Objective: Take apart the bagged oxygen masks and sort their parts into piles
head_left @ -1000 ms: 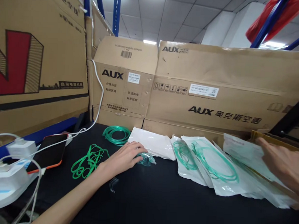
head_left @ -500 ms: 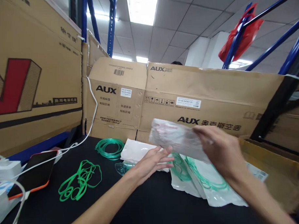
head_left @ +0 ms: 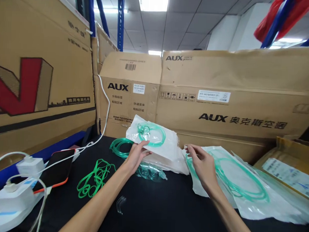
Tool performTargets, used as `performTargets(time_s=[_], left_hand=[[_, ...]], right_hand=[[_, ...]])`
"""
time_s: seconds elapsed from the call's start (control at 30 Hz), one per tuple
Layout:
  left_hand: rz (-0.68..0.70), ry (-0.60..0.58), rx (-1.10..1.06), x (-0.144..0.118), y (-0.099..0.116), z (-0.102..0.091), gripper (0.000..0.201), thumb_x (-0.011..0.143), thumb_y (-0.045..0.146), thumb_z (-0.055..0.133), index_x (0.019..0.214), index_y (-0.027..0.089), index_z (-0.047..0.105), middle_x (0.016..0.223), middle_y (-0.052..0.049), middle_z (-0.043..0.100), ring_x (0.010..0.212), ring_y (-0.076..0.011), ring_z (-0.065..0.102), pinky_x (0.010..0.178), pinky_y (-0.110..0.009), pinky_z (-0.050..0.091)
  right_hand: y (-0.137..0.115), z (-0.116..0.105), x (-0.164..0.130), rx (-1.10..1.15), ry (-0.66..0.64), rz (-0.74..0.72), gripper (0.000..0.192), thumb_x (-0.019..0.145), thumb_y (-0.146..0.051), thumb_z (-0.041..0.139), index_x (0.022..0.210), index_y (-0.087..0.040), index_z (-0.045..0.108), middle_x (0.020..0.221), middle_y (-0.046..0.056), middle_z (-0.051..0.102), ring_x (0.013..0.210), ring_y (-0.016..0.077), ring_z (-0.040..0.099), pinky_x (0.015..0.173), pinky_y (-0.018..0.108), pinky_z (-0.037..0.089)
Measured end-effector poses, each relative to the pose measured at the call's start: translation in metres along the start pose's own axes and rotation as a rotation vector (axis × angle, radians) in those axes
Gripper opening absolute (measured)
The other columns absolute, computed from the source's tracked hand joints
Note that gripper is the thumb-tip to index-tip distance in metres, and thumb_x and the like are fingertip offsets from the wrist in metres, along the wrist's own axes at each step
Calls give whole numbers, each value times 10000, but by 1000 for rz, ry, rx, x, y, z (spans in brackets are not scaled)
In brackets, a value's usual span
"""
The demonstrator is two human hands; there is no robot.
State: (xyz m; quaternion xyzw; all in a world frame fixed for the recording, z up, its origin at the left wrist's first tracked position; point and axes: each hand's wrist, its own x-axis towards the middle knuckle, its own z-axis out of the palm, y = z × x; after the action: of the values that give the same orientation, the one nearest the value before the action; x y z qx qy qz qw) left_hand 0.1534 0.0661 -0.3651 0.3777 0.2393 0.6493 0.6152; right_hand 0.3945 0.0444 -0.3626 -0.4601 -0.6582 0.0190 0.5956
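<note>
Fingers (head_left: pixel 143 146) of the left hand (head_left: pixel 136 156) pinch a tubing pouch (head_left: pixel 153 138) upright for inspection; right hand (head_left: pixel 202 163) fingers spread wide, steadying another pouch (head_left: pixel 243 186) on the bench (head_left: pixel 166 211).

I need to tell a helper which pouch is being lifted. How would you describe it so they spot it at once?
Start at the AUX carton behind the black table. In front of its left end, the left hand lifts a sealed pouch by its edge. Unlike the pouches lying flat under the right hand, it stands tilted up.

"AUX" on small cardboard box (head_left: pixel 128 91), "AUX 奥克斯空调" on long cardboard box (head_left: pixel 236 108), other labels too small to read
</note>
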Motion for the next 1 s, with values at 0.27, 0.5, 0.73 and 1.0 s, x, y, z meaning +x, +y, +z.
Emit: performTargets(time_s=[0.27, 0.5, 0.73, 1.0], left_hand=[[-72, -45, 65, -5, -6, -7, 232, 686, 220, 814, 845, 147, 661, 934, -35, 692, 817, -151, 627, 631, -234, 513], [-66, -93, 127, -9, 5, -8, 242, 702, 244, 813, 876, 151, 672, 905, -14, 665, 797, -140, 605, 614, -227, 490], [-167, -214, 259, -17, 5, -3, 369, 675, 230, 871, 992, 138, 706, 956, -66, 736, 780, -175, 667, 614, -254, 533], [-48, 1, 382, -3, 13, -17, 393, 793, 478, 790, 951, 121, 738, 1002, -107, 754, 849, -185, 668, 534, -186, 498]], right_hand=[[14, 2, -4, 232, -44, 341, 360, 839, -499, 721, 978, -176, 802, 791, 44, 720, 642, 165, 593, 670, 325, 520], [-4, 1, -6, 520, -193, 500, 511, 768, -404, 802, 1233, -207, 724, 1008, 78, 771, 875, 239, 722, 859, 393, 573], [-24, 4, -10, 697, -369, 665, 433, 715, -475, 870, 1036, -203, 766, 926, 85, 749, 612, 201, 621, 575, 364, 561], [-25, -4, -4, 768, -303, 713, 361, 697, -399, 918, 933, -178, 757, 789, 13, 654, 567, 102, 506, 493, 235, 476]])
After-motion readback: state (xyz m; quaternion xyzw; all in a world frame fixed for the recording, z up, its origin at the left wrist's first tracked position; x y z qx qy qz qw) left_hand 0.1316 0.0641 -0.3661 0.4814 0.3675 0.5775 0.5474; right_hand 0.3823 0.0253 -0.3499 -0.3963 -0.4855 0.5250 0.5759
